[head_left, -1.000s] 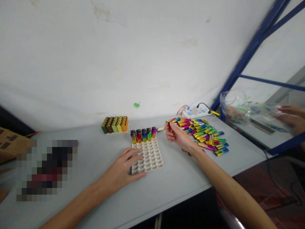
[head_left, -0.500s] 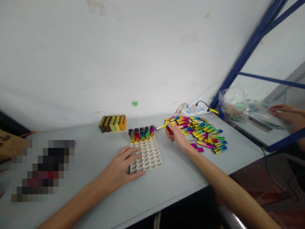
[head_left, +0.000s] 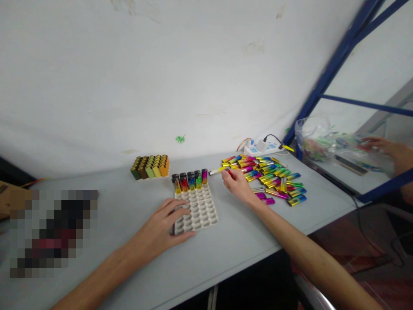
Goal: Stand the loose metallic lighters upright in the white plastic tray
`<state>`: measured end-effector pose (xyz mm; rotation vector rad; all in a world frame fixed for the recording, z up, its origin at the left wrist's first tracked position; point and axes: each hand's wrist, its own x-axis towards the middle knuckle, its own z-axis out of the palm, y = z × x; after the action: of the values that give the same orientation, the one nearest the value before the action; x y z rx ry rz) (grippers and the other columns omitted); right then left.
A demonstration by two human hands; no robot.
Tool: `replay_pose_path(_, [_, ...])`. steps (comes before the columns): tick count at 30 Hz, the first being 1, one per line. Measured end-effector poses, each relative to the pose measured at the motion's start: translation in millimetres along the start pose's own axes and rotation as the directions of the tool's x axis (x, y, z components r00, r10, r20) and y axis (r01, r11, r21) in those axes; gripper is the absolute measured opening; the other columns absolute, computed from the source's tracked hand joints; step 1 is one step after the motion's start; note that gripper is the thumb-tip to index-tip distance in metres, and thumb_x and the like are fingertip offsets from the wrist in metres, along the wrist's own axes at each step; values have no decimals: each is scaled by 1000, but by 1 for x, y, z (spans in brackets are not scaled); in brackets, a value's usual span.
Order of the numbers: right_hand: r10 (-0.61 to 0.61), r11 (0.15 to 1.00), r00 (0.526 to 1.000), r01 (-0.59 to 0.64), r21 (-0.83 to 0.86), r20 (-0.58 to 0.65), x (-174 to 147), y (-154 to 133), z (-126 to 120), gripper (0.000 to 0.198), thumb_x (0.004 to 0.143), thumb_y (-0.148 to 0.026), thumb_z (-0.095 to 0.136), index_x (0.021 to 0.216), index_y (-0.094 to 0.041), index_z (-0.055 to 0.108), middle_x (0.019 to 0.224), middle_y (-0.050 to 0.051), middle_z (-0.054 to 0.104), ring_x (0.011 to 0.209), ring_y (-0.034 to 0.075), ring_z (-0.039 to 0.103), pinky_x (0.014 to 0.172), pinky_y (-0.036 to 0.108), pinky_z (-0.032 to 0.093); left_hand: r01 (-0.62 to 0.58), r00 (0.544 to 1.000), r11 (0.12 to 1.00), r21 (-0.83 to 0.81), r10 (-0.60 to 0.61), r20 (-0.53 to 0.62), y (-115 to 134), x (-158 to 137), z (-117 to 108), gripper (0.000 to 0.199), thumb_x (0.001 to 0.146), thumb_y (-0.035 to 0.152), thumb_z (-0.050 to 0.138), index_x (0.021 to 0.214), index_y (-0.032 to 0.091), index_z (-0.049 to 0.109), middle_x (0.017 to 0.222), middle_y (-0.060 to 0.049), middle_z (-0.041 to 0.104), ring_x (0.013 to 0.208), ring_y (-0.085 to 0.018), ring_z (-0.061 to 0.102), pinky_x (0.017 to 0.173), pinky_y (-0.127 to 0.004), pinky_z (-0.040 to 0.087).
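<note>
My left hand (head_left: 166, 219) lies over the left side of a pale tray (head_left: 209, 207) with rows of small holes, its fingers apart and holding nothing. Shiny, multicoloured lighters (head_left: 192, 181) with dark tops stand upright in the tray's far rows. To the right of the tray, my right hand (head_left: 238, 186) is closed around a lighter (head_left: 229, 171); only a small dark and red part of it shows, the remainder being hidden by the fingers. A heap of loose metallic-coloured lighters (head_left: 271, 178) lies just beyond and right of this hand. One yellow and silver lighter (head_left: 216, 171) sticks out at the heap's left.
Against the wall stands a block of green, brown and orange lighters (head_left: 150, 167). A white power strip (head_left: 263, 148) lies behind the heap. A blue metal frame (head_left: 314, 105) rises at right; beyond it, another person's hand (head_left: 380, 145) is near plastic bags. A cardboard box (head_left: 14, 198) sits at far left.
My right hand has turned slightly, so less of the red lighter shows in it. My left hand stays on the tray. The whole view has shifted a little.
</note>
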<state>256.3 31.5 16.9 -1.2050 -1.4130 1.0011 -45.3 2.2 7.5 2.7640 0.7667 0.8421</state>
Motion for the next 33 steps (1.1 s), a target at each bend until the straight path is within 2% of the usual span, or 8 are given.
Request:
replay_pose_path(3, [-106, 982, 992, 94, -161, -66, -1, -2, 1, 51, 89, -64, 58, 61, -25, 41, 54, -5, 36, 53, 11, 31, 49, 27, 20, -4, 1000, 1000, 6, 4, -4, -1, 0, 1, 34, 90, 44, 79, 115, 22, 72, 126, -12, 71, 119, -29, 66, 105, -44, 58])
replay_pose_path(7, [-172, 952, 984, 154, -266, -48, -4, -8, 2, 42, 91, -51, 55, 62, -24, 40, 57, -5, 36, 56, 12, 33, 53, 27, 23, -21, 1000, 1000, 6, 21, -19, -1, 0, 2, 35, 91, 43, 80, 115, 21, 71, 126, -12, 71, 119, -30, 66, 105, -46, 57])
replay_pose_path(11, [-245, 915, 969, 219, -340, -35, -6, -12, 2, 43, 98, -52, 52, 67, -24, 42, 62, -5, 39, 58, 13, 36, 57, 28, 28, -17, 1000, 1000, -5, 17, -24, 0, 0, 1, 34, 90, 41, 81, 115, 21, 70, 126, -12, 71, 119, -29, 66, 105, -45, 57])
replay_pose_path(15, [-299, 855, 954, 274, -440, 15, -8, -12, 2, 34, 105, -51, 47, 87, -23, 54, 72, -2, 53, 66, 16, 49, 63, 28, 36, 17, 1000, 1000, -15, -17, -7, 2, 0, 1, 33, 87, 38, 84, 113, 22, 71, 127, -12, 71, 120, -29, 66, 106, -46, 58])
replay_pose_path(21, [-462, 686, 871, 472, -554, 169, -10, -19, -1, 28, 107, -46, 52, 103, -22, 67, 104, 11, 68, 102, 25, 62, 92, 38, 48, 1, 1000, 999, 49, -2, 18, 6, -1, 2, 33, 87, 38, 84, 112, 20, 72, 128, -12, 70, 123, -30, 64, 109, -48, 55])
replay_pose_path(25, [-406, 696, 880, 472, -541, 246, -6, -37, 1, 32, 106, -48, 56, 101, -20, 72, 89, 7, 71, 80, 21, 64, 75, 33, 49, -9, 999, 996, 87, 5, 43, 10, -3, 5, 37, 88, 40, 83, 115, 19, 70, 130, -14, 69, 125, -32, 62, 111, -50, 54])
replay_pose_path(28, [-371, 726, 875, 482, -489, 311, 0, -52, 14, 29, 105, -46, 58, 106, -21, 71, 93, 5, 76, 74, 18, 66, 70, 29, 48, 6, 999, 997, 80, -10, 53, 12, -4, 6, 39, 88, 43, 83, 116, 19, 69, 131, -13, 68, 127, -32, 61, 112, -49, 52])
replay_pose_path(33, [-333, 654, 841, 532, -538, 426, 13, -54, 40, 19, 103, -38, 63, 111, -22, 68, 85, 3, 75, 69, 18, 66, 68, 28, 47, 27, 995, 995, 100, -36, 89, 15, -3, 4, 41, 88, 45, 83, 117, 19, 69, 131, -14, 68, 128, -33, 60, 112, -50, 52])
